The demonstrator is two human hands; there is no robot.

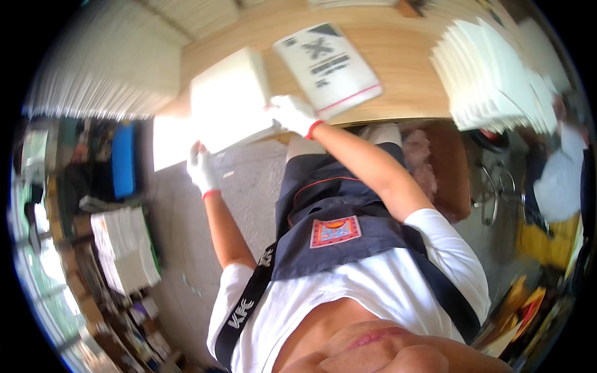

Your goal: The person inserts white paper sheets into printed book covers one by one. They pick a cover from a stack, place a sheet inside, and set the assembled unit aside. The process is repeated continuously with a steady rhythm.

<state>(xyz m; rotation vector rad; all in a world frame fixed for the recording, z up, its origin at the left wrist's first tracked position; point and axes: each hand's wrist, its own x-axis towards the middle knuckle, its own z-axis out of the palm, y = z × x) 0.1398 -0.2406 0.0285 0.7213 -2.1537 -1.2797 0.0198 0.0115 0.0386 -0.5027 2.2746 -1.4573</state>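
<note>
A thick stack of white paper sheets (229,90) lies at the table's near edge, its top overexposed. From its left side a white sheet (171,144) sticks out past the edge. My left hand (201,169), in a white glove with bare fingertips, is closed at the near edge of that sheet, and its fingertips pinch the paper. My right hand (293,114), in a white glove with a red cuff, touches the right near corner of the stack. Its fingers are bent together, and what lies between them is hidden. Beyond it rests a white printed packet (329,68) with dark markings and a pink line.
Tall paper stacks (118,56) stand at the far left of the wooden table (398,62). A fanned pile of white sheets (491,78) is at the right edge. On the floor side are a paper pile (124,248), a brown box (444,168) and a metal-legged stool (494,186).
</note>
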